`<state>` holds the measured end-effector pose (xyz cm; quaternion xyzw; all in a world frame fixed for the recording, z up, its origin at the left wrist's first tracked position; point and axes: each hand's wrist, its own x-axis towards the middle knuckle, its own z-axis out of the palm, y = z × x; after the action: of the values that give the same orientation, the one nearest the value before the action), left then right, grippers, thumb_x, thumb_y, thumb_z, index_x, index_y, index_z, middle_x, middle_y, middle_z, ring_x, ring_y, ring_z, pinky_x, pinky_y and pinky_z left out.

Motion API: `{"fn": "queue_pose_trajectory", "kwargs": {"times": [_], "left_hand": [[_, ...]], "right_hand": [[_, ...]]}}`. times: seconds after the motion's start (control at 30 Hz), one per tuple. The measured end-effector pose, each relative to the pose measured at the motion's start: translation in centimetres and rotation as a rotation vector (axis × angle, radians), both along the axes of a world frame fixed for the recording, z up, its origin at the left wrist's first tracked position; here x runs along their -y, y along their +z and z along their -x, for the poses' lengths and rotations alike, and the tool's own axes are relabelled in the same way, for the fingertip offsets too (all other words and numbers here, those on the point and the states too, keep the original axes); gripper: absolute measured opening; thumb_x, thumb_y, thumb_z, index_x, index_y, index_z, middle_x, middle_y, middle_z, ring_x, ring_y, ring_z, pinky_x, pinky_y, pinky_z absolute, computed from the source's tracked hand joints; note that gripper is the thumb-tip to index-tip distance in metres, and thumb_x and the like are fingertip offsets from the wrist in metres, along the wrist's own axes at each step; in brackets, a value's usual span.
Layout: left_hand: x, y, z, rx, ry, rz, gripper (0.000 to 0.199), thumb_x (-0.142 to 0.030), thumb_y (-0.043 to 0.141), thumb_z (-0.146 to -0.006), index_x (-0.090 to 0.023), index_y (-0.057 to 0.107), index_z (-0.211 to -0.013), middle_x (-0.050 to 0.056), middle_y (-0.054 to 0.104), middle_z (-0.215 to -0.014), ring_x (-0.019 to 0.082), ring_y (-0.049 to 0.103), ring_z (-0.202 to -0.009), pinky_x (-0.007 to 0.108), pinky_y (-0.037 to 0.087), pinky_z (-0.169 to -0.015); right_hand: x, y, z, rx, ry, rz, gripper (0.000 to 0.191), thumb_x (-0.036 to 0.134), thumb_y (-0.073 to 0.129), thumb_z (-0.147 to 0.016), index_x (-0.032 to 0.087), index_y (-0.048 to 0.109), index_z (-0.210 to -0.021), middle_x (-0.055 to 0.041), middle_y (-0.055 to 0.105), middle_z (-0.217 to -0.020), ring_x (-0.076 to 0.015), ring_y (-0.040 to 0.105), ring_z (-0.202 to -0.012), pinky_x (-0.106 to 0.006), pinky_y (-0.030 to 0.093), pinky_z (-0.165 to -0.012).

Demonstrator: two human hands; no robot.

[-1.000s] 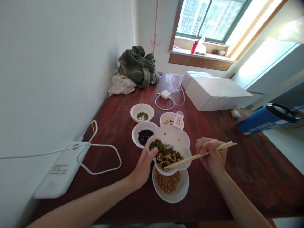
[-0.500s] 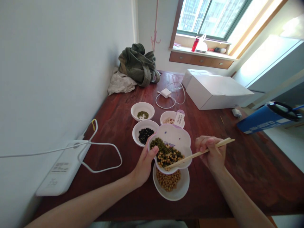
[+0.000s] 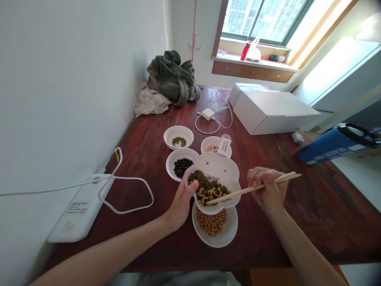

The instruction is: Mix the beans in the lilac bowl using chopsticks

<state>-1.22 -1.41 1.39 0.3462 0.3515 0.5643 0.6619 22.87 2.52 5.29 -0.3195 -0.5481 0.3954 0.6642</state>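
Scalloped bowl lies between left hand, gripping it, and right hand, gripping chopsticks.

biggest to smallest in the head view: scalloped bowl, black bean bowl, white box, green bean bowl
White box
Scalloped bowl
Black bean bowl and green bean bowl: too alike to rank, the former nearer

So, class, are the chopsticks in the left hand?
No, the right hand grips the chopsticks, while the left hand holds the scalloped bowl.

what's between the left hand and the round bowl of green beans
In the head view, the bowl of black beans lies between the left hand and the green-bean bowl.
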Motion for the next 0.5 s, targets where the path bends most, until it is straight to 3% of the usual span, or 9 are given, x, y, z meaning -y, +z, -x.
{"fn": "queue_pose_trajectory", "kwargs": {"times": [0.5], "left_hand": [[0.03, 0.02, 0.07, -0.001, -0.015, -0.022, 0.062, -0.055, 0.071, -0.102, -0.026, 0.063, -0.155, 0.007, 0.065, -0.162, 0.036, 0.050, -0.158, 0.050, 0.033, -0.137]], "right_hand": [[0.12, -0.04, -0.18, 0.050, 0.014, -0.041, 0.058, 0.052, 0.075, -0.101, 0.017, 0.068, -0.056, -0.0021, 0.057, -0.049, -0.0121, 0.050, -0.042, -0.027, 0.032, -0.041]]}}
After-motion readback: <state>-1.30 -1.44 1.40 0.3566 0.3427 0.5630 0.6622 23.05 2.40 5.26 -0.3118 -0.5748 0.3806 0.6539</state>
